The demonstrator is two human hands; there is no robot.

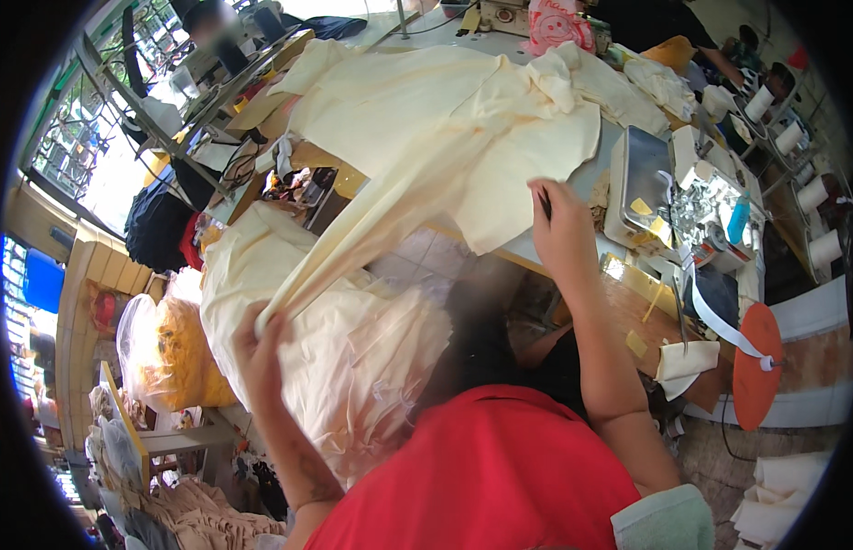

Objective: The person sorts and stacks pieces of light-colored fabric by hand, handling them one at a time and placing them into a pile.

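Observation:
A large cream cloth garment piece (390, 110) lies spread over the sewing table, one long fold drawn taut toward me. My left hand (260, 335) is closed on the end of that fold, at the left above a heap of cream fabric (353, 357). My right hand (564, 229) is raised beside the cloth's right edge, apart from it. Its fingers are closed around a small black object (546, 203), mostly hidden, whose kind I cannot make out.
To the right stands a sewing machine (706, 188) with a metal box (639, 183) beside it. White tape runs down to an orange disc (758, 367). Thread cones (811, 195) line the far right. A yellow bundle in clear plastic (174, 357) sits at the left.

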